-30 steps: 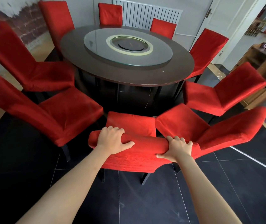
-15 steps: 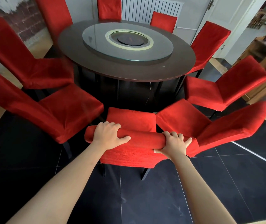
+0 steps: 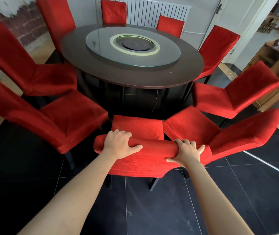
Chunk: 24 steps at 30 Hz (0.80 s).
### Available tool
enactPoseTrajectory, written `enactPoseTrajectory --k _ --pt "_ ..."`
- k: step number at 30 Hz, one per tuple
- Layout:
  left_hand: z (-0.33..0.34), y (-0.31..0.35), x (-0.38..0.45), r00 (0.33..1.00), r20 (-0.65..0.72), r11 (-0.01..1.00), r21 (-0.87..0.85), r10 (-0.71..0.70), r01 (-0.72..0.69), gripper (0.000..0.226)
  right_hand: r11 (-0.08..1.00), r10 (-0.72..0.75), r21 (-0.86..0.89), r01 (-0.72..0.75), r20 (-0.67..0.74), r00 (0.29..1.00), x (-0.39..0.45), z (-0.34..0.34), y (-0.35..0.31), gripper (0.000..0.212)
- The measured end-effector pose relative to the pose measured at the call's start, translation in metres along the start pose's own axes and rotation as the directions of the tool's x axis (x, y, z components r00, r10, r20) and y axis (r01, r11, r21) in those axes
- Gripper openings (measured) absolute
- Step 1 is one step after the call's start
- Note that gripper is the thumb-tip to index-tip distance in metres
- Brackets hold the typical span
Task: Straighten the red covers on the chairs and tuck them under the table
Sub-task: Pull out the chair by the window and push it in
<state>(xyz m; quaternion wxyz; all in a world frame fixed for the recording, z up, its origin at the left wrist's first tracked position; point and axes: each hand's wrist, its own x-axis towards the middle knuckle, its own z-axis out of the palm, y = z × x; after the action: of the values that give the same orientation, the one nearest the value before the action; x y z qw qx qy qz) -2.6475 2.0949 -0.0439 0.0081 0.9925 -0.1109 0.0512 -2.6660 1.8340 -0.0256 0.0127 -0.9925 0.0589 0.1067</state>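
Where the near chair (image 3: 140, 133) stands, closest to the camera and facing the table (image 3: 101, 72), neighbours crowd both flanks. Left: a chair (image 3: 53, 119) angled inward, its seat corner near the near chair's seat; behind it a second chair (image 3: 33, 70); a tall-backed chair (image 3: 57, 19) at the table's far left. Far side: two chairs (image 3: 114, 11) (image 3: 170, 26) before a white radiator (image 3: 152, 12). Right: a chair (image 3: 217, 46) pushed part-way under the rim, a chair (image 3: 233, 95) angled inward, and a nearest chair (image 3: 220, 134) whose seat lies just beside the near chair's seat, its back touching or nearly touching the held backrest.

Table: round, dark, with a glass turntable (image 3: 133, 48) at centre. Floor (image 3: 152, 209): dark tiles with pale joints, wood tone at the left margin. Wall: grey, with a brick-pattern patch (image 3: 8, 28) on the left. Door (image 3: 233, 12): white, right of the radiator. Wooden shelf unit (image 3: 278, 56) at far right.

Near chair: seat front points toward the table's base, short of the rim; the backrest's top edge runs left to right across the view. Red cover (image 3: 142, 163) hangs down the back, faintly rippled.

Left hand (image 3: 118, 144): fingers curled over the backrest top, thumb along the near side, gripping. Right hand (image 3: 187, 152): likewise gripping the backrest top near its right corner.
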Motion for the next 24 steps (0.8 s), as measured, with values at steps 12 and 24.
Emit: enactPoseTrajectory --k 12,24 --pt "0.001 -0.002 -0.002 1.0 -0.031 1.0 -0.019 0.002 -0.003 0.092 1.0 -0.002 -0.004 0.002 -0.03 1.0 -0.001 0.004 -0.001 0.085" --pt "0.002 -0.008 0.0 1.0 -0.03 1.0 -0.014 0.009 -0.01 0.087 0.996 0.086 0.032 -0.085 -0.043 0.995 -0.005 0.008 -0.013 0.088"
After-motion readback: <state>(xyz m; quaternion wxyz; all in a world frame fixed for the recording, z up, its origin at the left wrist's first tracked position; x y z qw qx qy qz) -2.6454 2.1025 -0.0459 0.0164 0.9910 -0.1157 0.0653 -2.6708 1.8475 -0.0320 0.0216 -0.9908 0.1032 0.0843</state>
